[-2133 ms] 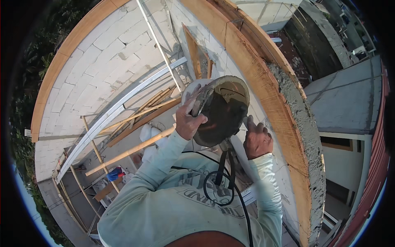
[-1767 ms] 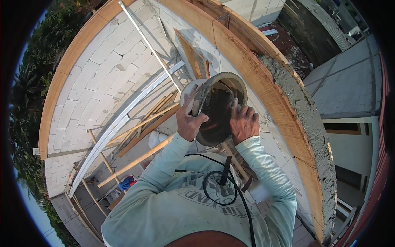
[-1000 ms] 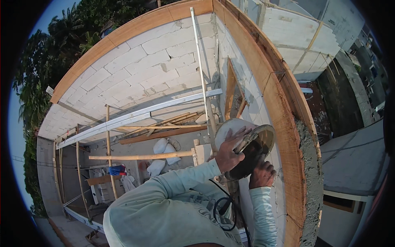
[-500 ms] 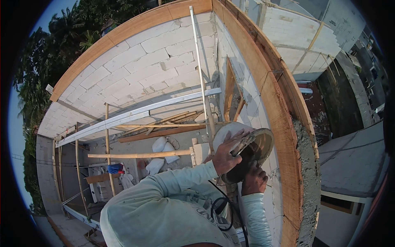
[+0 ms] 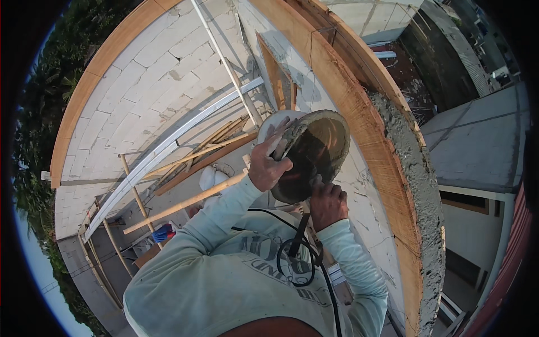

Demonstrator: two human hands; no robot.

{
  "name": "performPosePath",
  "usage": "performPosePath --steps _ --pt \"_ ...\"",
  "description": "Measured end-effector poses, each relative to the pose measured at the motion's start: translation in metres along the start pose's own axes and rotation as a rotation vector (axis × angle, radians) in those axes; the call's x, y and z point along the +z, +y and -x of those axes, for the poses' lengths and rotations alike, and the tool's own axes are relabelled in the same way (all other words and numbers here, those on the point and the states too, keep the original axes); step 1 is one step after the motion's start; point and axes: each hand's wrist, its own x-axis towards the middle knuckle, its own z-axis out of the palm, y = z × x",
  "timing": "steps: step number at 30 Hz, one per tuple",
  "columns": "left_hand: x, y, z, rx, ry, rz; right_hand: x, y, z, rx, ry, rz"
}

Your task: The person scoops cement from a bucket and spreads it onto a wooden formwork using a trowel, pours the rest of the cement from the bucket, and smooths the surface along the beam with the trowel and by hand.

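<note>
Bucket (image 5: 314,154) held raised at centre, mouth turned toward the camera, interior dark and empty-looking. Rim gripped at 10 o'clock by left hand (image 5: 268,165); lower edge clasped at 6 o'clock by right hand (image 5: 327,203). Wet concrete (image 5: 412,168) seen atop wooden formwork (image 5: 365,121) at 3 o'clock.

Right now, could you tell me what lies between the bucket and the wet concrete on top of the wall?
In the head view, only a long wooden board runs between the bucket and the wet concrete.
</note>
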Motion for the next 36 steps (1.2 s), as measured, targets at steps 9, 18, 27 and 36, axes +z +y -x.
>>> performPosePath --steps 9,18,27,36 --pt "-0.01 0.001 0.001 0.035 0.065 -0.123 -0.006 0.018 -0.03 0.107 0.058 -0.02" --pt "-0.022 -0.001 -0.002 0.184 0.083 -0.2 -0.028 0.022 -0.04 0.027 0.085 -0.058" --pt "-0.026 0.02 -0.004 0.497 -0.121 -0.145 0.003 0.04 -0.035 -0.213 0.45 -0.308" --pt "-0.037 0.042 -0.004 0.459 -0.126 -0.121 -0.012 0.047 -0.037 -0.122 -0.137 -0.996"
